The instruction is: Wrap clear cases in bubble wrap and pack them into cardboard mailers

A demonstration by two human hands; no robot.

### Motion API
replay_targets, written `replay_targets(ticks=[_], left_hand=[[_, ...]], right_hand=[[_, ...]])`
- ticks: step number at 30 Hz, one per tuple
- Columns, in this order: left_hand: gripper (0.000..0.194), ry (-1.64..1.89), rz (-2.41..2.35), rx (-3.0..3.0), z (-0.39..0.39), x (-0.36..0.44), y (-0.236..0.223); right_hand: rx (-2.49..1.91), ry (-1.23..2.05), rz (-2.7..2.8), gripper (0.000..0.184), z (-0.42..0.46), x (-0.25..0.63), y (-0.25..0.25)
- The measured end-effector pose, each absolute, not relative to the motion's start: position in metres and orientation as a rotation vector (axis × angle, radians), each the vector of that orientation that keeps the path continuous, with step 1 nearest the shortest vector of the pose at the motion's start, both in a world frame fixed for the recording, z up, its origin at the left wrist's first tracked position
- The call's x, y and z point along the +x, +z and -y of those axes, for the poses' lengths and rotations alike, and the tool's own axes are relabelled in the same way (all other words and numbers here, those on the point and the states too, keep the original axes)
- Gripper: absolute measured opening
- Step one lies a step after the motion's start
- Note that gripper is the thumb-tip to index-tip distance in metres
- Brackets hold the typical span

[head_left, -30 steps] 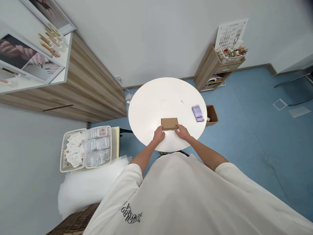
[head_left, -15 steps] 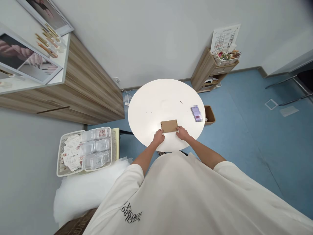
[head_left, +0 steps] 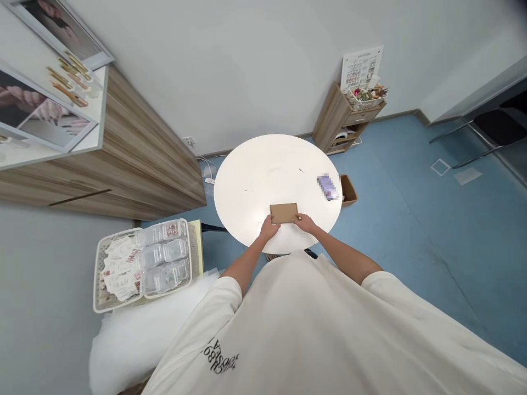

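Observation:
A flat brown cardboard box (head_left: 284, 212) with its lid closed is at the near part of the round white table (head_left: 263, 159). My left hand (head_left: 269, 227) grips its near left corner, thumb along the front edge. At the near right corner, my right hand (head_left: 304, 223) is closed on the box in the same way. Whether the box rests on the tabletop or is slightly raised, I cannot tell. A blurred purple item (head_left: 328, 187) lies on the table to the right, apart from my hands.
To the left, white baskets (head_left: 97, 274) hold clear plastic cases and cards, beside a white padded roll (head_left: 152, 334). A wooden cabinet (head_left: 144, 142) stands at the back left, a small wooden unit (head_left: 329, 118) at the back right. A brown bin (head_left: 349, 191) is on the floor right of the table.
My hands have shifted slightly on the box's near corners, the left thumb now along its front edge. The view has turned a little; the box stays nearly in place.

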State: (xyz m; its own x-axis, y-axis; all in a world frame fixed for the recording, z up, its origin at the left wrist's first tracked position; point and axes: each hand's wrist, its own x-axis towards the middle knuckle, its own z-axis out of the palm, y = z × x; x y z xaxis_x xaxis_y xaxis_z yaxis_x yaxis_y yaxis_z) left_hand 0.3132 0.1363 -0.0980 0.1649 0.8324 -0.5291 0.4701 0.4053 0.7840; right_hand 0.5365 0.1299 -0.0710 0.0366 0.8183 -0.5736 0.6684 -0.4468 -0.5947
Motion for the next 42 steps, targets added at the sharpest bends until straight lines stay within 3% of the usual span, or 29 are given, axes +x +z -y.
replay_targets(ticks=[4,10,18,37,42], left_hand=[[0.063,0.4,-1.464,1.24,-0.136,0.314,-0.096],[0.062,0.447,-1.49,1.272,-0.141,0.328,-0.083],[0.06,0.552,-1.476,1.36,-0.155,0.391,-0.067],[0.056,0.601,-1.255,1.659,-0.225,0.686,-0.048],[0.059,0.482,-1.183,1.714,-0.248,0.753,-0.054]], right_hand=[[-2.11,1.315,1.524,0.039,-0.124,0.536,-0.066],[-2.08,1.245,1.403,0.051,-0.127,0.551,-0.069],[-1.929,1.117,1.34,0.044,-0.145,0.616,-0.072],[-1.952,0.845,1.202,0.045,-0.177,0.897,-0.055],[-2.077,0.866,1.102,0.058,-0.172,0.953,-0.052]])
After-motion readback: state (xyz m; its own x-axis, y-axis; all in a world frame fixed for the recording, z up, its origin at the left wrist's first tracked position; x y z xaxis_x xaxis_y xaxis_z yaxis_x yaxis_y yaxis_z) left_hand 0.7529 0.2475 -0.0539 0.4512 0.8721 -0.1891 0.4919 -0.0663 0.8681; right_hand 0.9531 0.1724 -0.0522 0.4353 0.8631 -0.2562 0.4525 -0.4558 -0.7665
